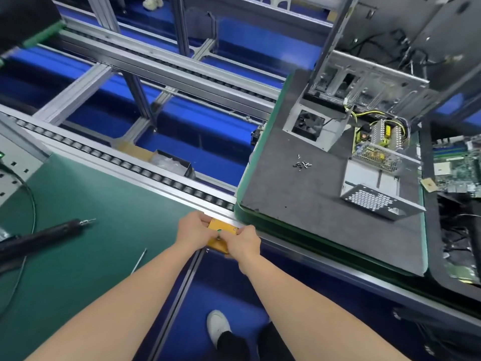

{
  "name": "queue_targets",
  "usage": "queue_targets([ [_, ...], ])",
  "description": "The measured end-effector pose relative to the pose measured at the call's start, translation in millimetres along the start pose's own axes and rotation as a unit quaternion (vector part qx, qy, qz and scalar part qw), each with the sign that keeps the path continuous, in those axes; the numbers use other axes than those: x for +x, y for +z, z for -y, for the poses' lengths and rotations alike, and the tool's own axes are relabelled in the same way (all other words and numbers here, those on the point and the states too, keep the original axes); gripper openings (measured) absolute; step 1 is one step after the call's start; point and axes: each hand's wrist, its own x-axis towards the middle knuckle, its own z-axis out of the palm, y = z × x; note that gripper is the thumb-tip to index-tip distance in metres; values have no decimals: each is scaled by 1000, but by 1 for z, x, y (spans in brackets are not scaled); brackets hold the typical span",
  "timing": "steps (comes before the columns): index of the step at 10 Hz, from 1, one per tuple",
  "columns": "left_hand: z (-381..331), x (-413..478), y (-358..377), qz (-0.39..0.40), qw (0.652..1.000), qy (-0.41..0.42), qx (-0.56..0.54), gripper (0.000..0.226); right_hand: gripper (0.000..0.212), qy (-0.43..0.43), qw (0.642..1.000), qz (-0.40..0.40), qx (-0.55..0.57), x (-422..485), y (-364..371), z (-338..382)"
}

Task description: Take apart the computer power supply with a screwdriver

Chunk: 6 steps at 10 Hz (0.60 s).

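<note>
The power supply lies in pieces on a dark grey pallet (299, 183): a perforated metal cover (374, 201), a fan housing (308, 126) and the exposed circuit board with yellow wires (377, 138). Several loose screws (302, 164) sit on the pallet between them. A black electric screwdriver (49, 231) rests on the green mat at left, away from both hands. My left hand (194, 230) and my right hand (244, 242) both grip a yellow button box (221, 234) on the conveyor rail at the pallet's near corner.
An open computer case (377, 61) stands at the back of the pallet. A motherboard (458, 168) lies on a second pallet at right. A thin screwdriver bit (138, 260) lies on the green mat (78, 256). Roller rails (130, 162) run diagonally, with blue floor below.
</note>
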Motion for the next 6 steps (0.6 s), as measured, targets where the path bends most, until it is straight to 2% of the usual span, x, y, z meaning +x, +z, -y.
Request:
queue_targets([
  [1, -3, 0, 2, -3, 1000, 0, 6, 28, 56, 4, 1000, 1, 13, 0, -2, 0],
  [2, -7, -1, 4, -19, 1000, 9, 13, 34, 56, 3, 1000, 6, 13, -2, -5, 1],
  [3, -8, -2, 7, -33, 999, 5, 1, 28, 51, -17, 1000, 22, 10, -1, -12, -6],
  [4, -7, -8, 16, -69, 997, 27, 7, 37, 39, -45, 998, 50, 5, 2, -24, -16],
  [5, -13, -18, 31, -100, 994, 51, 0, 20, 28, -76, 995, 69, -6, 2, -55, -20],
  [6, -17, -34, 49, -106, 991, 77, -5, 13, 22, -93, 992, 84, -24, -3, -99, -38],
])
